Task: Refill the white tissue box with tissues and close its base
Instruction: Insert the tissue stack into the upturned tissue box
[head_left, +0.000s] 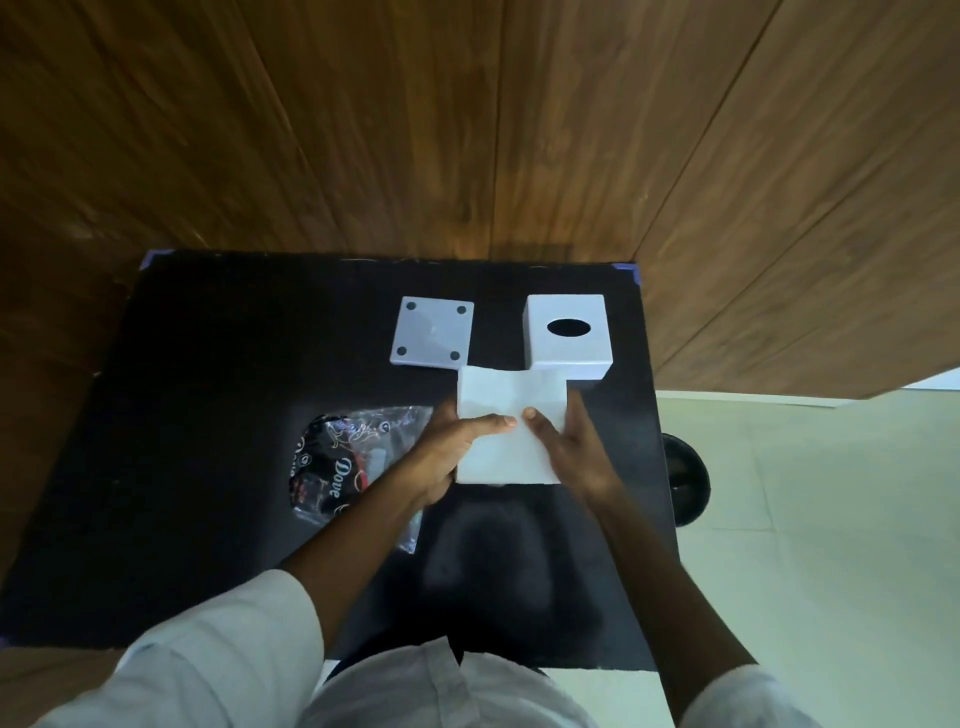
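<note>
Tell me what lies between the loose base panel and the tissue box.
Head view: only bare black table between the base panel and tissue box; the tissue stack sits just nearer.

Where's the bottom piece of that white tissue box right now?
In the head view, the base panel lies flat on the black table, off the box, just left of the white tissue box and beyond the tissue stack the hands hold.

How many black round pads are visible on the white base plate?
4, one in each corner of the base plate: far-left, far-right, near-left and near-right. The plate lies flat, left of the tissue box; none seems hidden.
</note>
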